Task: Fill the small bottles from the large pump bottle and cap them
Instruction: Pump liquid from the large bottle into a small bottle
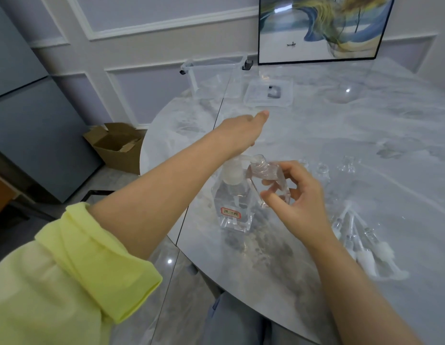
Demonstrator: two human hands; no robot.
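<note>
While the left hand lies on top of the large pump bottle, we see in the head view that its fingers are stretched out flat and curl around nothing; we judge it is placed so to press the pump head down. The right hand holds a small bottle, with thumb and fingers curled round its clear body. The bottle is tilted, its open neck just at the white spout, surely so that the liquid goes straight inside. The pump bottle stands upright near the table edge and carries a small red label.

More small bottles stand uncapped just behind the right hand, and the white pump caps lie in a loose group to its right, near enough to take afterwards. We think the filling is at an early stage.

The table is round, with a glossy grey marble pattern. At its far side stand a clear plastic box and its lid, and a framed picture leans on the panelled wall. A cardboard box sits on the floor at the left.
</note>
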